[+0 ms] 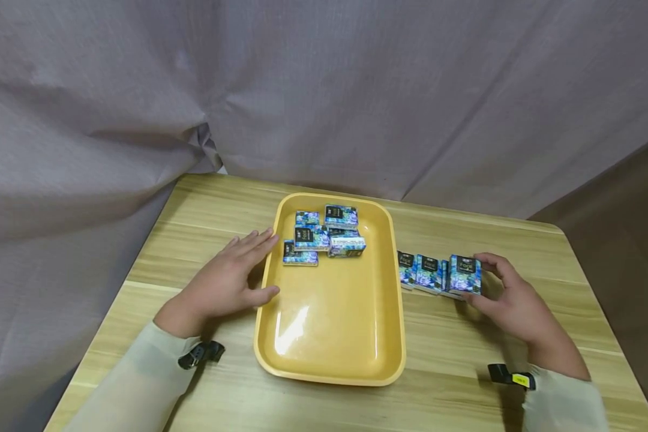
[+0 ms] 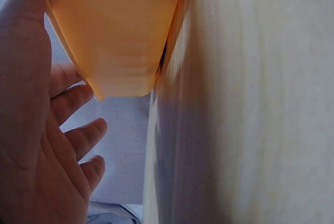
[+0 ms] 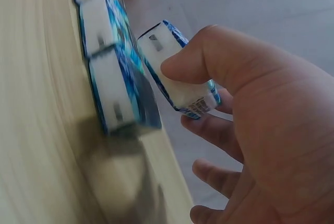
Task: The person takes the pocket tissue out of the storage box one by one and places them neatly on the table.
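Note:
My right hand (image 1: 510, 300) pinches a small blue-patterned tissue pack (image 3: 175, 67) between thumb and fingers. That pack is held just above the right end of a row of similar packs (image 1: 428, 273) on the table. The right wrist view shows it apart from the row's end pack (image 3: 116, 91). My left hand (image 1: 224, 279) rests at the left rim of a yellow tray (image 1: 329, 330), its fingers extended and touching the edge. From the left wrist, the loosely bent fingers (image 2: 83, 138) lie along the tray's outer side. Several more packs (image 1: 311, 237) lie piled in the tray's far part.
The wooden table (image 1: 448, 390) extends around the tray and the row. Grey curtain (image 1: 324, 90) hangs behind the table and along its left side. A dark wrist strap (image 1: 201, 354) is on the left sleeve, another strap (image 1: 510, 377) on the right.

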`<state>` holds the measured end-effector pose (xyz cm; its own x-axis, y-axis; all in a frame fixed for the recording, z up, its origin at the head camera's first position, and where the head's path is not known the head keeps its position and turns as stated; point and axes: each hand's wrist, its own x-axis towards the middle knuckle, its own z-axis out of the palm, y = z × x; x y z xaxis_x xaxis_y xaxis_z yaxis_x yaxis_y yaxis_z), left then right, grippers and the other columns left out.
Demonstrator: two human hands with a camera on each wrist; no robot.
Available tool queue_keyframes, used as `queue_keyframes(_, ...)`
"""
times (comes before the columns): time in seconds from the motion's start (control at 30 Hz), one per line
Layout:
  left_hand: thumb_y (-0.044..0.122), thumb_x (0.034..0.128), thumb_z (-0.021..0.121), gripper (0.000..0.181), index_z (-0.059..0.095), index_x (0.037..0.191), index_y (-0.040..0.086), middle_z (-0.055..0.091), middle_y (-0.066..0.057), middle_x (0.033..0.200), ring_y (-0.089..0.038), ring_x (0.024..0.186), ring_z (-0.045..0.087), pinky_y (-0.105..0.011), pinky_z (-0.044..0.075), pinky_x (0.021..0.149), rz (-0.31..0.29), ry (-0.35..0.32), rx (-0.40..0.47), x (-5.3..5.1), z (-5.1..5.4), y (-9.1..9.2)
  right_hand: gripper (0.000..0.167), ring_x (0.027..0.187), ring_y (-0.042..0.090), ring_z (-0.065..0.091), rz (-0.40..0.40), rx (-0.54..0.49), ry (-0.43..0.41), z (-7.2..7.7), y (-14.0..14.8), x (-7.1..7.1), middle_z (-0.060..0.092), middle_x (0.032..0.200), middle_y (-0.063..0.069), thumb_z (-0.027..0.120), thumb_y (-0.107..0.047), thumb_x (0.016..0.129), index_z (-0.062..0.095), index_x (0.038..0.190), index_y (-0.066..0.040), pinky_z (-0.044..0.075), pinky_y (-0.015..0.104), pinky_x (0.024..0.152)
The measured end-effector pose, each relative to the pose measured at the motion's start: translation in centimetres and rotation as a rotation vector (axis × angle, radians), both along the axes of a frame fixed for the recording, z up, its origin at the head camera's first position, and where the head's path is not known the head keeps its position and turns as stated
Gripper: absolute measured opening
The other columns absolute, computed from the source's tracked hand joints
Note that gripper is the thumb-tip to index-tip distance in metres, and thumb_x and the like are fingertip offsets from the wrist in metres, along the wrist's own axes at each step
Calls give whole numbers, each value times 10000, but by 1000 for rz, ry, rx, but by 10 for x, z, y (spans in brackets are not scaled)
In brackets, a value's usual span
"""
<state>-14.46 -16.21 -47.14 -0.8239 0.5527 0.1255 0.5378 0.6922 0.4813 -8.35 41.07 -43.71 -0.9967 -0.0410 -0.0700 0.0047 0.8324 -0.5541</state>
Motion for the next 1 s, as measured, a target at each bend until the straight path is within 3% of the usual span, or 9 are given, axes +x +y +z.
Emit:
queue_keyframes(0.3,596,988,760,1014,302,1800,197,270,-8,1876,-379,1720,317,-650,201,1421,3,11,-3,0,0,-1,883,1542,727,361,-48,-57,-11,-7,25,8,447,1674,393,814,-219,1045,278,1726,-55,330,878,1192)
queue_keyframes(0.4,587,993,756,1010,297,1801,194,272,-16,1875,-385,1717,321,-652,207,1419,1,16,-5,0,0,-1,853,1546,710,366,-48,-82,-7,-12,30,10,435,1670,413,777,-196,1074,255,1726,-27,377,407,1361)
queue_keyframes(0.47,582,994,755,1008,298,1801,188,276,-26,1874,-391,1715,325,-655,212,1416,-2,18,-4,0,0,-1,839,1535,701,389,-54,-83,-4,-17,33,11,441,1661,417,759,-202,1090,245,1726,-15,348,66,1205)
queue_keyframes(0.53,578,995,755,1005,301,1800,183,281,-34,1872,-394,1712,330,-656,216,1415,-3,18,-3,1,1,0,821,1544,621,458,-59,-85,3,-21,35,12,457,1647,423,747,-199,1099,248,1721,-6,305,-79,986)
queue_keyframes(0.6,575,995,754,1002,304,1799,179,286,-39,1871,-397,1710,334,-657,218,1414,-5,18,-3,1,1,0,799,1541,302,571,-65,-86,17,-25,37,13,496,1622,417,751,-202,1096,278,1711,-9,333,-69,943)
queue_keyframes(0.73,571,998,751,998,304,1798,177,284,-39,1872,-395,1710,334,-659,221,1413,-8,17,-4,1,1,0,786,1504,293,582,-92,-82,8,-31,40,16,516,1615,424,750,-219,1098,299,1710,-17,391,64,1125)
queue_keyframes(0.83,573,1001,747,997,303,1799,174,283,-42,1872,-395,1710,334,-658,223,1413,-10,21,-5,1,0,0,808,1496,675,451,-120,-77,-28,-34,39,19,474,1638,445,731,-249,1109,264,1728,-21,370,324,1317)
queue_keyframes(0.9,571,999,750,1000,303,1799,171,287,-51,1871,-398,1709,335,-660,224,1412,-13,25,-4,1,-1,0,818,1516,685,426,-134,-84,-43,-35,39,20,457,1650,448,724,-257,1112,248,1736,-27,323,597,1346)
queue_keyframes(1.0,569,1001,750,999,301,1799,171,294,-62,1868,-402,1707,339,-661,227,1410,-15,30,-2,0,-1,0,818,1530,687,398,-138,-104,-48,-36,40,21,449,1661,438,721,-241,1111,241,1737,-24,269,659,1356)
